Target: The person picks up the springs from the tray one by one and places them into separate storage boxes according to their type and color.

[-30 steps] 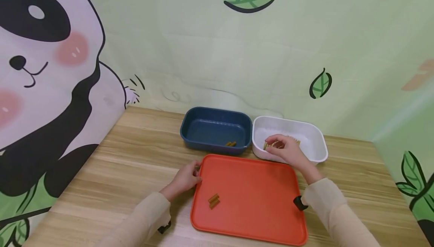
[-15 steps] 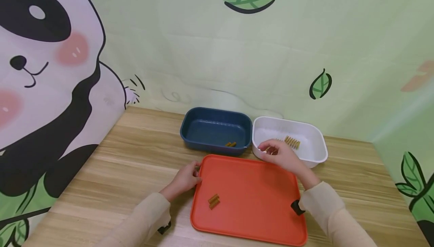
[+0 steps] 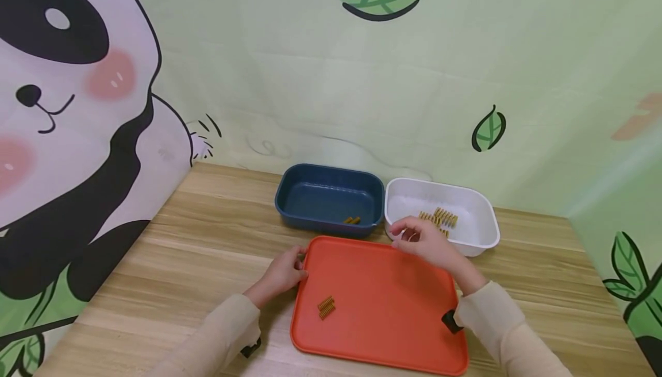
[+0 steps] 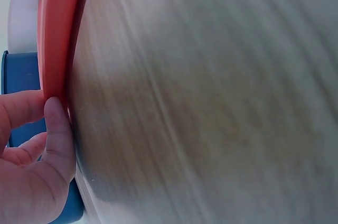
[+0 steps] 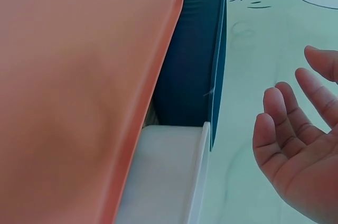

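Note:
My left hand (image 3: 281,270) pinches the left rim of the red tray (image 3: 383,302) between thumb and finger, as the left wrist view shows. Over the front rim of the white box (image 3: 473,207) hovers my right hand (image 3: 426,242), its fingers loosely bent and apart. Nothing shows between them in the right wrist view, where that hand (image 5: 303,145) is seen palm side. Two small gold-brown ridged pieces (image 3: 326,307), resembling coil springs, lie side by side on the tray's left part. Several similar pieces (image 3: 446,216) lie in the white box, partly hidden by my right hand.
A dark blue box (image 3: 300,219) stands left of the white one, their ends together, with a few gold-brown pieces (image 3: 352,220) at its front right. Both boxes stand behind the tray on the wooden table (image 3: 207,239). A printed cloth wall (image 3: 289,78) rises behind them.
My right hand has drawn back from inside the white box toward its front left rim, uncovering more of the ridged pieces. My left hand and the tray have stayed put.

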A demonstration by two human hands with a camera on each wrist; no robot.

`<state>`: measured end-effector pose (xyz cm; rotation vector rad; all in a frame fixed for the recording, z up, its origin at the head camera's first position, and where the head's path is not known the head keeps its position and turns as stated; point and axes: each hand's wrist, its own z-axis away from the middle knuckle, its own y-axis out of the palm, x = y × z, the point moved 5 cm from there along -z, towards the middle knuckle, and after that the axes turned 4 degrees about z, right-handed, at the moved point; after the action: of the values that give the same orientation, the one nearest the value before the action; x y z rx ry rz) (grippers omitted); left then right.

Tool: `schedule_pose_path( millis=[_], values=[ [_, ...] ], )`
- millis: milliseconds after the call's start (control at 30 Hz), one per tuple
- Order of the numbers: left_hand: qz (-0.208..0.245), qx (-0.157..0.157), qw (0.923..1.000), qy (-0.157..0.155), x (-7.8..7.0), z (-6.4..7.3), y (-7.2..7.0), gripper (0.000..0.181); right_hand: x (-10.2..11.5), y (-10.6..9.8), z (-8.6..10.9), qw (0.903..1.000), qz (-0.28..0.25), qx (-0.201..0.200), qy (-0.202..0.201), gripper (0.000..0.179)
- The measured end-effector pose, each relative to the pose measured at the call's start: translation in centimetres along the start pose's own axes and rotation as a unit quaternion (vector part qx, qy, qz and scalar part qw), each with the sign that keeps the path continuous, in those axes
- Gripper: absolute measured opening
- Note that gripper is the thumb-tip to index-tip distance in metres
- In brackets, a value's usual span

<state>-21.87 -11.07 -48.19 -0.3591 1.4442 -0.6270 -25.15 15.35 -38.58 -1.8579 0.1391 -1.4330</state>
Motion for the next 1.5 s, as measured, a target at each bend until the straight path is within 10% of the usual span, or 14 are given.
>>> schedule_pose_path(
  millis=[1500],
  values=[
    [-0.046, -0.015, 0.9987, 0.012, -0.5, 0.2, -0.1, 0.043, 1.3, 6.5, 0.3, 0.9906, 0.028, 0.126, -0.047, 0.027]
  ],
)
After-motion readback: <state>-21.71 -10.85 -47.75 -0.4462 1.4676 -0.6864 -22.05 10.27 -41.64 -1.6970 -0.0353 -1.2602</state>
